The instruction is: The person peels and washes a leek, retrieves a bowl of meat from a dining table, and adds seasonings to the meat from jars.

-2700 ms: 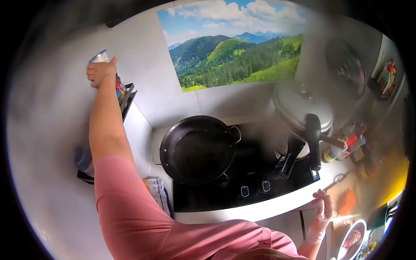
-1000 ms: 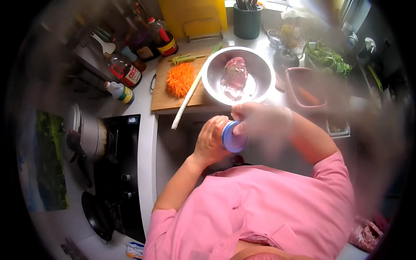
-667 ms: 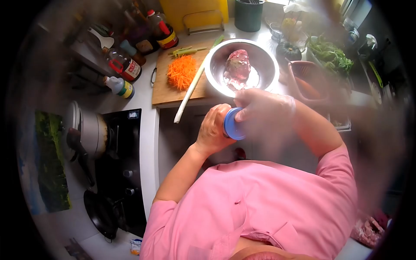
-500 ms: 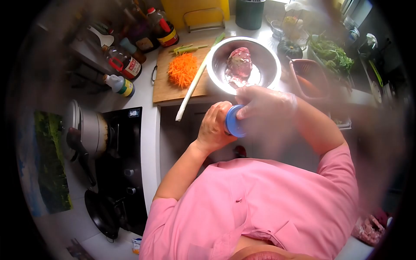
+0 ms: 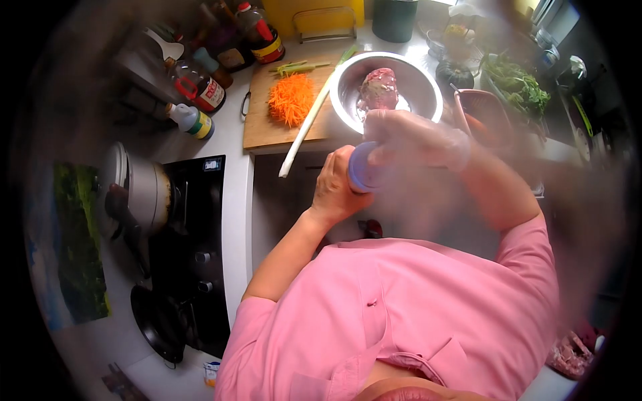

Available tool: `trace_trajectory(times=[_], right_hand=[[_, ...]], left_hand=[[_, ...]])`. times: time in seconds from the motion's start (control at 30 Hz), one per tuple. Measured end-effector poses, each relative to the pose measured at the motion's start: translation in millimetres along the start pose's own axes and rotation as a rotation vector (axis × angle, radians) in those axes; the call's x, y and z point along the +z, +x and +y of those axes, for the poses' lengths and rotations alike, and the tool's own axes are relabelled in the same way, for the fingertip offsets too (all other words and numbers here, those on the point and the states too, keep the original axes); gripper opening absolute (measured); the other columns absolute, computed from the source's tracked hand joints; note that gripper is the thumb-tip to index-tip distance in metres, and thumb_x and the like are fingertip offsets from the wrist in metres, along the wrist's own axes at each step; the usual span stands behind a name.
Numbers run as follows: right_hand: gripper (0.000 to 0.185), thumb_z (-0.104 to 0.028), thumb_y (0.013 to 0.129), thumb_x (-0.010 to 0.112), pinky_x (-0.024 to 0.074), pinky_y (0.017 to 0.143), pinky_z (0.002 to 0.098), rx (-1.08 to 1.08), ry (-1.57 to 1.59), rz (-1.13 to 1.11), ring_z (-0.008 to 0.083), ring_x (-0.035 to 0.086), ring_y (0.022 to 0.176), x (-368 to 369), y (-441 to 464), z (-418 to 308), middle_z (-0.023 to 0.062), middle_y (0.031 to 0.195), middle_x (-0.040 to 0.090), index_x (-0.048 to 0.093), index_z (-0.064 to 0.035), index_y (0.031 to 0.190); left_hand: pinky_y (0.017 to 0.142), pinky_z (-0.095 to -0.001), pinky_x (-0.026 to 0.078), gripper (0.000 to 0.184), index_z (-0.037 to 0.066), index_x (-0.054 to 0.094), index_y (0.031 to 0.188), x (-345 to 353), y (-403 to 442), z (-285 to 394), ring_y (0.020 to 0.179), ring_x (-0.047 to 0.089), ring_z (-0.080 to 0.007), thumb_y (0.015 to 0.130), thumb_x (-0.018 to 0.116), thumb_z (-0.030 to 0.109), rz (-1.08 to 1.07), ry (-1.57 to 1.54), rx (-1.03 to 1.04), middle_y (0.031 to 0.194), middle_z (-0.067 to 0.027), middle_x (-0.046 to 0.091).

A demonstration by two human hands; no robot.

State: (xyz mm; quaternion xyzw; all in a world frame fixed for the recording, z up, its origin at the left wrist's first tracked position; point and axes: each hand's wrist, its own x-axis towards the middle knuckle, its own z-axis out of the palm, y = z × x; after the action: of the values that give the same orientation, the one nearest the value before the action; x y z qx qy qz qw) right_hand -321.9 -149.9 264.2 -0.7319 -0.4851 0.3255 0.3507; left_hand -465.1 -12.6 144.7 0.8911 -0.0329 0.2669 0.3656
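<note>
My left hand (image 5: 336, 179) is wrapped round a small container, most of it hidden in the palm. A round blue lid (image 5: 361, 170) faces right at its end. My right hand (image 5: 418, 137), in a clear plastic glove, has its fingers on the lid's upper edge; haze blurs their exact grip. Just beyond, a steel bowl (image 5: 428, 97) holds a chunk of raw red meat (image 5: 380, 87). Left of the bowl, a wooden cutting board (image 5: 261, 137) carries a heap of shredded carrot (image 5: 290, 99) and a long green onion (image 5: 311, 119), whose white end overhangs the front edge.
Sauce bottles (image 5: 200, 90) stand left of the board. A stove (image 5: 194, 247) with a pot (image 5: 144, 190) and a black pan (image 5: 157, 324) is at the left. On the right are a pink basket (image 5: 481, 103), leafy greens (image 5: 518, 87) and a dark green squash (image 5: 455, 73).
The scene has shifted slightly right and up in view. My right hand has turned a little over the lid, now covering more of the bowl's near rim. Both hands stay at the container.
</note>
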Motion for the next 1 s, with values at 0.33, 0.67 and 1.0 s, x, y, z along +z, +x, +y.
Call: trace_trajectory(times=[0.33,0.67,1.0], right_hand=[[0.017,-0.012,0.075,0.07,0.0441,0.07,0.0376,-0.095,-0.334,0.44,0.029,0.056,0.082,9.2,-35.6,6.4,0.0125,0.085,0.056,0.057,-0.0046,0.084],[0.02,-0.009,0.075,0.07,0.0439,0.074,0.0392,-0.437,-0.04,0.236,0.0311,0.055,0.087,48.4,25.7,38.6,0.0118,0.091,0.055,0.059,-0.0064,0.091],[0.04,-0.022,0.075,0.07,0.0484,0.075,0.0371,-0.278,-0.838,0.065,0.0271,0.057,0.092,46.3,-6.8,-19.3,0.0093,0.095,0.058,0.06,-0.0215,0.114]], left_hand=[[0.098,-0.0366,0.042,0.086,0.009,0.036,0.127,-28.6,-23.0,-10.8,0.116,0.049,-0.0294,0.055,0.082,0.008,-0.063,-0.376,-0.173,0.126,-0.0127,0.045],[0.094,-0.0364,0.043,0.086,0.007,0.037,0.13,-35.8,-18.9,6.4,0.115,0.048,-0.0267,0.057,0.083,0.007,-0.012,-0.258,0.016,0.126,-0.0119,0.045],[0.089,-0.0432,0.048,0.082,0.006,0.037,0.124,-46.7,-25.1,0.4,0.109,0.049,-0.0342,0.06,0.085,0.018,0.221,0.229,0.137,0.118,-0.0134,0.045]])
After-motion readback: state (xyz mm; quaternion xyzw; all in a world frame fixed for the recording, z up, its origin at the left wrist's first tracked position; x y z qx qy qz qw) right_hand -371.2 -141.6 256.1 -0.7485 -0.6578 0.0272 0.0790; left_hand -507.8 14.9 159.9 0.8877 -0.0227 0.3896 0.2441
